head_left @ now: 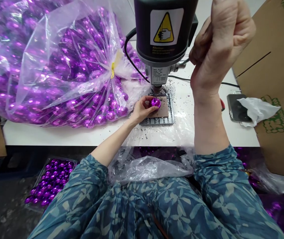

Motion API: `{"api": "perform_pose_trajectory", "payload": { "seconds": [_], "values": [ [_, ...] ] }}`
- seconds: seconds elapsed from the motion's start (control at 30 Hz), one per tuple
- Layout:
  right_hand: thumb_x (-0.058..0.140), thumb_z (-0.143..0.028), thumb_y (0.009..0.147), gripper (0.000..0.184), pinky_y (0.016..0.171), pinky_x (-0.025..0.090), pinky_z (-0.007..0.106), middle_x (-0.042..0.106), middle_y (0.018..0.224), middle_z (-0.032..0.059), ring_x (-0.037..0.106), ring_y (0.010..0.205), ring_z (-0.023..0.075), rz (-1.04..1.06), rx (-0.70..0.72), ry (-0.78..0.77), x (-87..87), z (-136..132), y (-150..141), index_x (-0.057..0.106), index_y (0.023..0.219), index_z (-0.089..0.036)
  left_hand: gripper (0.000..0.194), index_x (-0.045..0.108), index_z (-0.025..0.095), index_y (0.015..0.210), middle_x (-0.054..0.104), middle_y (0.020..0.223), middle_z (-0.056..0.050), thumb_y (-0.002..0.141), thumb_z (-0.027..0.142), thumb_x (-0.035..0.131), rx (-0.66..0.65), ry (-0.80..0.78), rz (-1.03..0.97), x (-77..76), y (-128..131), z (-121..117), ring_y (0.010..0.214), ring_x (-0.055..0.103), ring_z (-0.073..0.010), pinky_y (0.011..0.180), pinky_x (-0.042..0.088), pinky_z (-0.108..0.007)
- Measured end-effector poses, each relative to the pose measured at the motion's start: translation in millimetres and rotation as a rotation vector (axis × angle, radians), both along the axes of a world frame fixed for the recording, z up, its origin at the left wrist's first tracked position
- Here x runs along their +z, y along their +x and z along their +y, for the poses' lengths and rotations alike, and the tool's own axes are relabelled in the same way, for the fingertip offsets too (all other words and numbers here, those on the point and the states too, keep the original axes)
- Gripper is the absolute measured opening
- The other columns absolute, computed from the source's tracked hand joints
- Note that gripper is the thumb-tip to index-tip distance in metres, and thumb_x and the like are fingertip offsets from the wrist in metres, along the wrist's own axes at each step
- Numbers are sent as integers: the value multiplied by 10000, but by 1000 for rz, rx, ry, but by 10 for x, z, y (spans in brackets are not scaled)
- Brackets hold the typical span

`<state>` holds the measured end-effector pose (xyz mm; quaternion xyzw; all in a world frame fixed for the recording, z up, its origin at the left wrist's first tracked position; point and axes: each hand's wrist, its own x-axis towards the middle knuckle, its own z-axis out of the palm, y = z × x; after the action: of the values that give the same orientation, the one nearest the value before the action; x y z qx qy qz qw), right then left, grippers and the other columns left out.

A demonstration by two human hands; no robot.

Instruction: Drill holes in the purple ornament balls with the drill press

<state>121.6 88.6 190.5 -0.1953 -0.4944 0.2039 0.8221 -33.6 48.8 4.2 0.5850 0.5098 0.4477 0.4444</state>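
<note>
Under the drill head (163, 33), the left hand (142, 110) grips a purple bauble (156, 103) on a brown pad (162, 109), the right hand (219, 43) curled shut by a lever (183, 61), anything held hidden; a slip could crack the bauble.

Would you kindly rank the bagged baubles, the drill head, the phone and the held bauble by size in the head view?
Bag of purple baubles, largest.
Drill head, then phone, unsure since the drill is nearer the camera.
Bauble in the left hand, smallest.
</note>
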Motion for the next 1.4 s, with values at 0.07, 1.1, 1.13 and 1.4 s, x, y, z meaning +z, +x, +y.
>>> {"api": "perform_pose_trajectory", "payload": {
  "seconds": [0.07,1.1,1.13,1.4],
  "values": [
    [578,-798,648,669,368,81,291,244,423,-103,187,330,4,-11,-27,5,0,11,-4,216,633,-236,483,736,223,1129,756,1000,-31,711,297,966,6,28,19,20,55,-28,769,619,-152,705,523,-277],
    [642,-674,904,736,520,228,317,154,492,-35,203,451,54,-128,-214,7,-748,-283,123,177,611,-186,441,720,232,1087,716,1056,-53,728,289,970,69,91,-1,-25,115,-87,1086,674,-255,1029,538,-403],
    [649,-674,898,744,522,224,326,154,486,-33,197,453,59,-129,-214,4,-772,-289,137,168,608,-187,440,709,228,1089,720,1067,-54,737,291,965,67,91,-12,-31,120,-93,1073,680,-247,1016,542,-395],
    [670,-613,900,745,539,203,351,130,466,-33,144,465,75,-86,-209,90,-874,-202,141,154,563,-195,436,664,223,1078,746,1108,-64,769,316,956,79,97,-37,-40,144,-122,1042,705,-235,974,571,-391]
  ]
}}
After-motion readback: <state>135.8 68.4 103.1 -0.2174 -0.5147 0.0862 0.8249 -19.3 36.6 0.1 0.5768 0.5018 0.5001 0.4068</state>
